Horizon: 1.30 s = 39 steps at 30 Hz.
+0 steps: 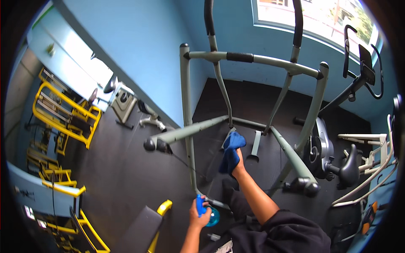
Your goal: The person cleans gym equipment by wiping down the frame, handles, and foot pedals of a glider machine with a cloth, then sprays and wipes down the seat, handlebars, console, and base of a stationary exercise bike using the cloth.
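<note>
My left hand (200,216) is closed around the blue head of a spray bottle (213,216) with a see-through teal body, low in the view. My stretched-out right hand (239,162) grips a blue cloth (233,148), which hides most of its fingers. The cloth hangs in front of the lower middle part of a grey-green exercise machine (185,92); whether it touches the frame I cannot tell. Two long swing arms with black grips rise from this machine, and thick tubes (192,128) reach toward me on both sides.
An exercise bike (322,147) stands at the right, beside a white-framed machine (367,143). Lower left is a dark padded bench (141,230) with yellow parts. Yellow-framed equipment (63,111) and another bike (123,103) stand farther left. Blue walls (139,46) and a window (312,17) border the black floor.
</note>
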Motion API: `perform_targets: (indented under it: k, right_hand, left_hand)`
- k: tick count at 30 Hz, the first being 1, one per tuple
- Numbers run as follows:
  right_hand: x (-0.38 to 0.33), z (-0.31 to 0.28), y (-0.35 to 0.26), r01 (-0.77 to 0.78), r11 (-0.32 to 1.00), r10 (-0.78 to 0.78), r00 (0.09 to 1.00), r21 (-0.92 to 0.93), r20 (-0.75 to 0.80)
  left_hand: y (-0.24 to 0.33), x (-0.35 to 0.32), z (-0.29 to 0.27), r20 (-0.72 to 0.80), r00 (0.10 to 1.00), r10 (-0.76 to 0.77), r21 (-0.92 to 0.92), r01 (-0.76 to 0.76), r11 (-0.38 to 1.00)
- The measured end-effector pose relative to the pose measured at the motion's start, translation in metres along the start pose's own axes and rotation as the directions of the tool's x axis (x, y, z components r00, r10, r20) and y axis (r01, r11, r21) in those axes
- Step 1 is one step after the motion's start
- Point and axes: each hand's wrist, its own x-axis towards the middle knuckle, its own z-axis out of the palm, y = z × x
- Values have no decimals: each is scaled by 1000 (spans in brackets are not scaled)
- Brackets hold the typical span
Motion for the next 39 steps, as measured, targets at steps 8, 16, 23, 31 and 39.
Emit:
perform_targets:
  k: [8, 16, 23, 31, 39]
  right_hand:
    - [284, 46, -40, 508, 713, -589, 808, -484, -19]
    - [418, 63, -27, 513, 440, -777, 628, -737, -27]
    - [442, -16, 38, 511, 418, -741, 670, -751, 44]
    - [458, -111, 104, 408, 526, -602, 799, -746, 13]
    - [486, -229, 231, 312, 496, -595, 802, -810, -56]
  left_hand:
    - [-12, 147, 22, 143, 989, 48, 21, -52, 998]
    - [-57, 192, 17, 301, 947, -115, 120, 82, 989]
    - [-75, 258, 51, 460, 883, -94, 139, 32, 990]
    - [-102, 323, 114, 467, 884, -31, 46, 10, 999]
    - [-182, 347, 160, 532, 842, -90, 62, 68, 996]
